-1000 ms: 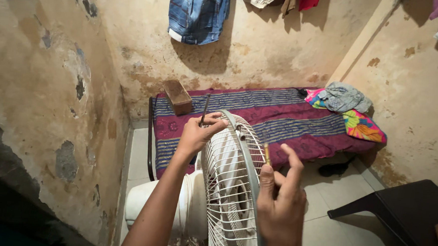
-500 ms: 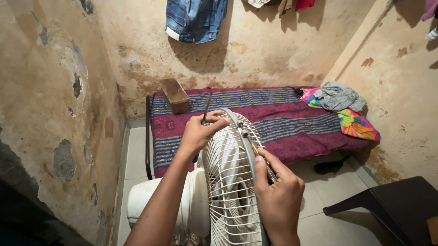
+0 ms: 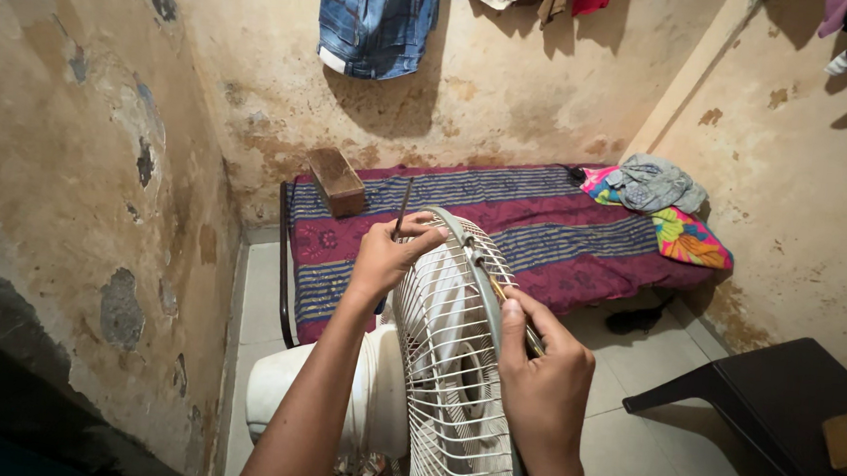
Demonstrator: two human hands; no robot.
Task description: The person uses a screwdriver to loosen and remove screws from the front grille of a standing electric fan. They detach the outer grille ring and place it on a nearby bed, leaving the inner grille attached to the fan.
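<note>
A white wire fan guard point(image 3: 451, 365) stands on edge in front of me, with a grey rim band around it. My left hand point(image 3: 389, 256) grips the guard's top rim and pinches a thin dark rod point(image 3: 403, 206) that sticks upward. On the right side of the rim, my right hand point(image 3: 544, 380) is closed around a thin yellowish stick-like tool point(image 3: 500, 292) pressed against the rim band. The tool's lower part is hidden in my fingers.
A white bucket-like body point(image 3: 285, 395) sits behind the guard on the tiled floor. A low bed with a purple striped cover point(image 3: 530, 224), a brown box point(image 3: 338, 180) and crumpled clothes point(image 3: 658, 188) lies beyond. A dark plastic chair point(image 3: 782, 402) stands right. Stained walls close in left.
My right hand went from fingers spread near the rim to closed on the stick against the rim. My left hand stayed at the top of the guard.
</note>
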